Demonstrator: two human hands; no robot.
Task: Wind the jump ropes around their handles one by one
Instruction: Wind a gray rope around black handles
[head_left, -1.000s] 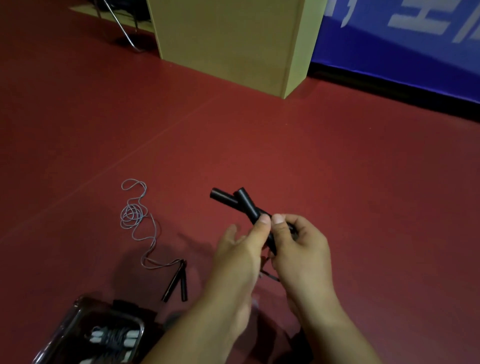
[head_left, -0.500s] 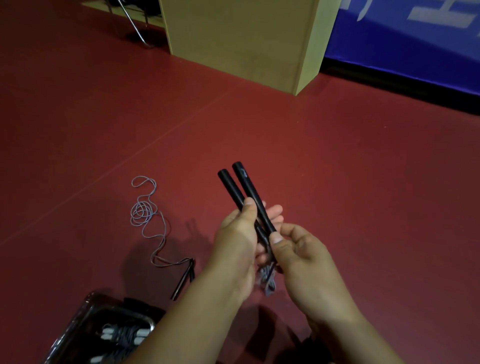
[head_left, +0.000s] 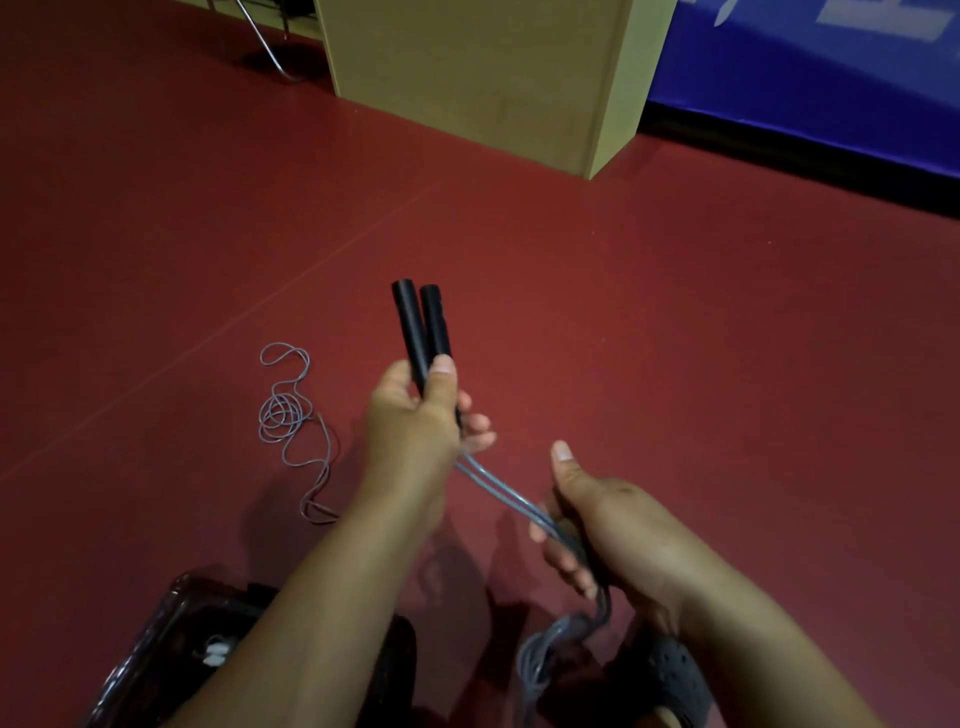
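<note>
Black handles (head_left: 422, 327), paired side by side and pointing away, are gripped at their near ends by the left hand (head_left: 410, 421), thumb and fingers curled round both. Grey doubled cord (head_left: 498, 491) runs taut from them to the right hand (head_left: 587, 525), whose fingers close round it; slack hangs near the right wrist. Step in hand looks like readying the first wrap; next move calls for carrying the cord round both handles under tension. Half a second ago the hands were together at the handles; now the right has drawn away. Second rope (head_left: 291, 415) lies loose on the red floor (head_left: 675, 338), left.
</note>
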